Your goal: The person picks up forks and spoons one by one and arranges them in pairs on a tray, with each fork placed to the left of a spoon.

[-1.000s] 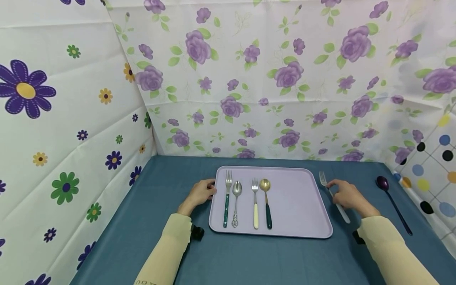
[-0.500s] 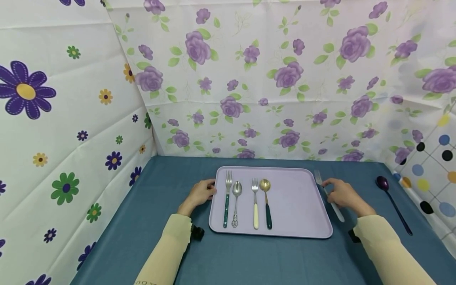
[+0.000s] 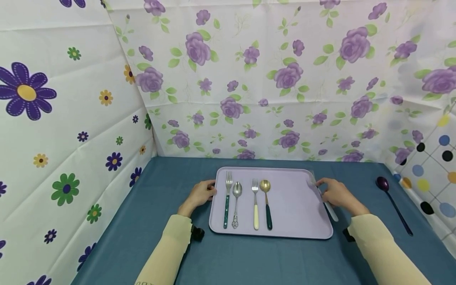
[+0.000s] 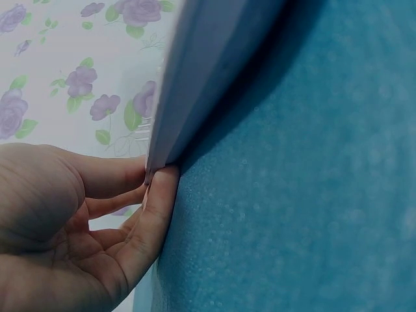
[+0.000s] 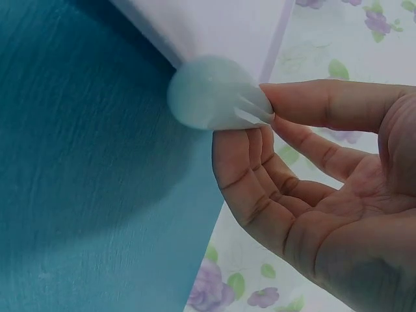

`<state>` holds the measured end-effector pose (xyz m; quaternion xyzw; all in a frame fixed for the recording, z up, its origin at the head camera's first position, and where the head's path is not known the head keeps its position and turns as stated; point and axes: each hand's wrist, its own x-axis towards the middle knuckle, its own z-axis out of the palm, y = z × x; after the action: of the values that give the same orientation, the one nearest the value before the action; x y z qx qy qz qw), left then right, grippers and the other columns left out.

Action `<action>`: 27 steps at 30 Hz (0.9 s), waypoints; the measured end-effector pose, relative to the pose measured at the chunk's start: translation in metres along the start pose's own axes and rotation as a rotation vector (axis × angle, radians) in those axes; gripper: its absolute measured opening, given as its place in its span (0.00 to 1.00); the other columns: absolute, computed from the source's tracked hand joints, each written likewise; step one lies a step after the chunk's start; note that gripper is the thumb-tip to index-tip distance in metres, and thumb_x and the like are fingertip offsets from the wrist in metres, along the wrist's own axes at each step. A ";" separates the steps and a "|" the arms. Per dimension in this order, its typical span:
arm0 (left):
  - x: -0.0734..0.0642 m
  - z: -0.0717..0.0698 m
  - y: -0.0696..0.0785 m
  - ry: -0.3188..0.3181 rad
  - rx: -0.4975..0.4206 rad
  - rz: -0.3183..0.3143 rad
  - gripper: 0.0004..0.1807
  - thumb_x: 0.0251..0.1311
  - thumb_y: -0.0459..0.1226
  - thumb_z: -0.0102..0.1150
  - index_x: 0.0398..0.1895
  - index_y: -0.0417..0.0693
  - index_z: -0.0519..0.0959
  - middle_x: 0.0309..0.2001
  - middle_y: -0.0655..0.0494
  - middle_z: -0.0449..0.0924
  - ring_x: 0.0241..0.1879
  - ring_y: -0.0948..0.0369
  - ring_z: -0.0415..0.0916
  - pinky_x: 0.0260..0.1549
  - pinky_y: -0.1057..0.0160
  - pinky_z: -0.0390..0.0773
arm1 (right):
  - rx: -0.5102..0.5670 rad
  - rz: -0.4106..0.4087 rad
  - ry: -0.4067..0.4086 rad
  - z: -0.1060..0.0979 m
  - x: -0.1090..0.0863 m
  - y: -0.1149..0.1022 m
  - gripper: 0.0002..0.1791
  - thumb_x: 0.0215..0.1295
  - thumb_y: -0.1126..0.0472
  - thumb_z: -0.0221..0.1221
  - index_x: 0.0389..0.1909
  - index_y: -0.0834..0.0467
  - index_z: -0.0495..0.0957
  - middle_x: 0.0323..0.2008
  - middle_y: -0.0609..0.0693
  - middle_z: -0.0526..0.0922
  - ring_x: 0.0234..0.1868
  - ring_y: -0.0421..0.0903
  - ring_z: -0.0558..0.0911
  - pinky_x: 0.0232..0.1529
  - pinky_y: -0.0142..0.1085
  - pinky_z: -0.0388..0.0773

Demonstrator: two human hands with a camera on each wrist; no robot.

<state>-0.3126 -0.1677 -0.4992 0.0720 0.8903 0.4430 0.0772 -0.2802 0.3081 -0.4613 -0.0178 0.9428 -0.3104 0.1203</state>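
Observation:
My left hand (image 3: 201,192) pinches the left rim of the lilac tray (image 3: 292,202), thumb on top and fingers beneath in the left wrist view. Between thumb and fingers, my right hand (image 3: 337,193) holds a fork with a pale handle (image 3: 332,212); its rounded handle end looms blurred in the right wrist view. The tines overlap the tray's upper right rim. On the tray, from left to right, lie a green-handled fork (image 3: 226,209), a silver spoon (image 3: 236,190), a cream-handled fork (image 3: 255,217) and a gold spoon with a dark green handle (image 3: 268,217).
To the right of my right hand, a dark purple spoon (image 3: 393,204) lies on the blue-green tablecloth (image 3: 270,261). Flowered sheets (image 3: 249,79) stand behind and at the left; a dotted sheet (image 3: 427,174) closes off the right.
My right hand has carried the pale-handled fork leftward, from beside the tray to its right rim. The left hand and the tray stay where they were.

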 end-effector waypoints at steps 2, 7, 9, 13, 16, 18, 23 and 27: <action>0.000 0.000 0.000 0.001 -0.001 0.000 0.26 0.74 0.31 0.57 0.73 0.34 0.71 0.40 0.50 0.78 0.44 0.55 0.83 0.43 0.57 0.88 | 0.003 -0.012 -0.003 0.001 0.000 -0.001 0.31 0.60 0.75 0.55 0.67 0.72 0.69 0.36 0.62 0.85 0.17 0.46 0.72 0.22 0.41 0.76; 0.000 0.000 -0.001 0.005 0.001 0.004 0.26 0.74 0.30 0.57 0.73 0.34 0.71 0.40 0.50 0.78 0.43 0.56 0.83 0.42 0.57 0.88 | 0.000 -0.033 -0.005 0.003 0.001 -0.004 0.32 0.58 0.75 0.55 0.67 0.72 0.70 0.32 0.58 0.83 0.16 0.45 0.70 0.21 0.40 0.74; 0.000 0.001 0.000 0.005 0.001 0.005 0.26 0.74 0.30 0.58 0.72 0.33 0.71 0.40 0.49 0.78 0.43 0.56 0.83 0.42 0.57 0.88 | -0.004 -0.037 0.000 0.004 0.001 -0.005 0.32 0.58 0.75 0.56 0.67 0.72 0.70 0.32 0.57 0.83 0.16 0.45 0.71 0.21 0.40 0.74; 0.000 0.000 -0.001 0.006 0.001 0.005 0.26 0.74 0.30 0.58 0.72 0.33 0.71 0.40 0.49 0.78 0.44 0.55 0.83 0.42 0.57 0.88 | -0.004 -0.039 0.006 0.005 0.001 -0.009 0.31 0.57 0.75 0.58 0.65 0.72 0.71 0.35 0.61 0.85 0.17 0.45 0.72 0.21 0.40 0.75; 0.001 0.000 0.000 0.009 0.004 0.007 0.26 0.74 0.30 0.58 0.72 0.33 0.71 0.40 0.49 0.78 0.44 0.55 0.83 0.42 0.57 0.88 | -0.004 -0.044 0.011 0.006 0.002 -0.012 0.31 0.56 0.74 0.59 0.64 0.72 0.72 0.36 0.61 0.85 0.18 0.45 0.73 0.22 0.40 0.77; 0.001 -0.001 0.000 0.009 0.004 0.007 0.26 0.74 0.30 0.58 0.73 0.33 0.71 0.40 0.49 0.78 0.44 0.55 0.83 0.42 0.57 0.88 | -0.007 -0.054 0.013 0.008 0.003 -0.013 0.31 0.56 0.74 0.59 0.64 0.72 0.72 0.33 0.60 0.84 0.17 0.45 0.73 0.22 0.40 0.78; 0.000 -0.001 -0.001 0.010 0.009 0.013 0.26 0.74 0.30 0.57 0.72 0.33 0.71 0.39 0.49 0.78 0.42 0.56 0.83 0.42 0.57 0.88 | 0.001 -0.071 0.022 0.014 0.005 -0.015 0.31 0.55 0.74 0.59 0.64 0.71 0.73 0.27 0.55 0.79 0.17 0.45 0.73 0.21 0.42 0.79; 0.000 0.000 -0.002 0.007 0.010 0.015 0.25 0.74 0.30 0.57 0.72 0.33 0.71 0.39 0.49 0.78 0.42 0.57 0.82 0.42 0.57 0.88 | 0.011 -0.073 0.024 0.020 0.006 -0.017 0.30 0.54 0.74 0.60 0.63 0.71 0.74 0.26 0.54 0.79 0.16 0.45 0.74 0.19 0.43 0.80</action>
<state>-0.3127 -0.1694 -0.5007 0.0774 0.8921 0.4396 0.0703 -0.2824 0.2820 -0.4679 -0.0476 0.9412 -0.3198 0.0976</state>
